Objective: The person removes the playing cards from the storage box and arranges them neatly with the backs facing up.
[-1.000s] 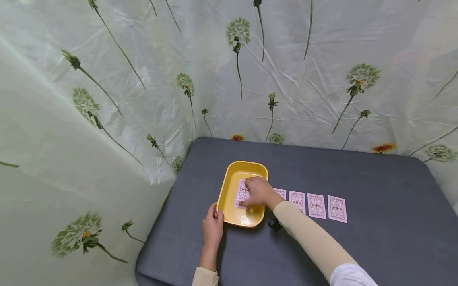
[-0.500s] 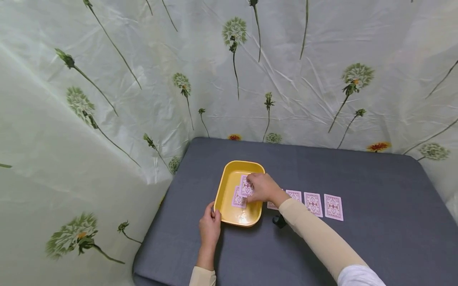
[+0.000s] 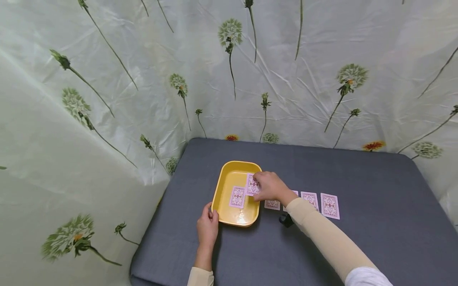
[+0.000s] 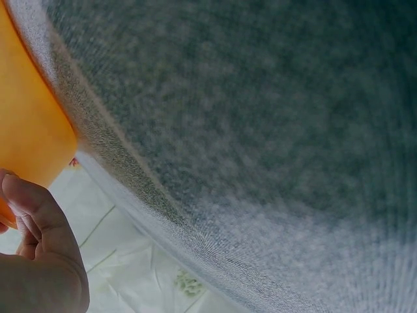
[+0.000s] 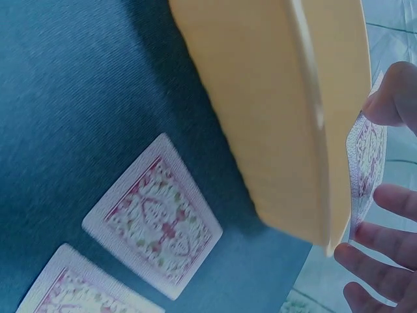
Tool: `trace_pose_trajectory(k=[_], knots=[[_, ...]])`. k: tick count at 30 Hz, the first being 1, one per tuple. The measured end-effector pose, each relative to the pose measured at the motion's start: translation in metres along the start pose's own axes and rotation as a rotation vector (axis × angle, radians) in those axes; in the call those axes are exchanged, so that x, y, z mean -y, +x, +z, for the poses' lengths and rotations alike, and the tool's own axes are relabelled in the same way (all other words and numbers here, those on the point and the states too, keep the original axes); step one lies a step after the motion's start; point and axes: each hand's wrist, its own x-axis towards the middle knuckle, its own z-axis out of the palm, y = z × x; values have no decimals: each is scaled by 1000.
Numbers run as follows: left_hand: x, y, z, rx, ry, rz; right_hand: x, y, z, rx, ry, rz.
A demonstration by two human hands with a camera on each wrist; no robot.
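A yellow tray [image 3: 223, 182] stands on the grey padded surface, its near left corner gripped by my left hand [image 3: 207, 228]. The left wrist view shows the thumb [image 4: 32, 202] curled at the rim. My right hand [image 3: 270, 186] pinches a pink-patterned playing card [image 3: 251, 186] above the tray's right side, back facing up. In the right wrist view the card [image 5: 368, 153] is bowed between the thumb and fingers [image 5: 388, 241]. Another playing card [image 3: 237, 197] lies face down on the tray floor, just left of the held one.
Right of the tray lies a row of several face-down cards [image 3: 330, 205], partly covered by the right forearm. A small black object [image 3: 286, 219] shows under the right wrist. Flower-printed sheeting [image 3: 286, 79] hangs behind and at the left.
My right hand has carried the held card rightward and slightly away from me, uncovering the card on the tray floor. My left hand keeps its grip on the tray corner.
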Motion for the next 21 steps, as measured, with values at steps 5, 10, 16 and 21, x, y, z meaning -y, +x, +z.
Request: trace_pose_trajectory(k=[5, 10, 16, 21], knots=[[-1, 0, 0, -1, 3, -5, -11, -7, -2, -3, 14, -9], [-1, 0, 0, 2, 0, -2, -21, -19, -6, -3, 40, -3], [-1, 1, 0, 0, 10, -15, -33, -31, -8, -22, 53, 15], [-2, 0, 0, 0, 6, -13, -45, -42, -8, -3, 54, 55]])
